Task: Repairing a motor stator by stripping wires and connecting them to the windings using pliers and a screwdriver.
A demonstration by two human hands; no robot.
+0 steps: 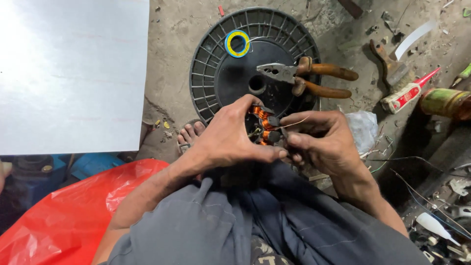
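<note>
Above the lap, the left hand (pixel 230 137) grips a copper-wound stator (pixel 262 128) while the right hand (pixel 319 140) pinches its wire (pixel 294 123), with pliers (pixel 309 78) and tape roll (pixel 237 43) on the black spool (pixel 216 73) beyond.

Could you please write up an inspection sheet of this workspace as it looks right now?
Surface: bare, dusty concrete floor; the person sits on it.
Job's things: wound motor part with copper coils, gripped by the left hand; a thin copper wire end pinched in the right hand fingers.
Clutter: pliers and yellow-blue tape roll lying on a black plastic spool; brush, red-tipped tube, crumpled clear bag, scraps.
Fingers: both hands closed on the work.
Cables: loose thin wires on the floor at right.
Surroundings: white sheet, red plastic bag, blue object.
</note>
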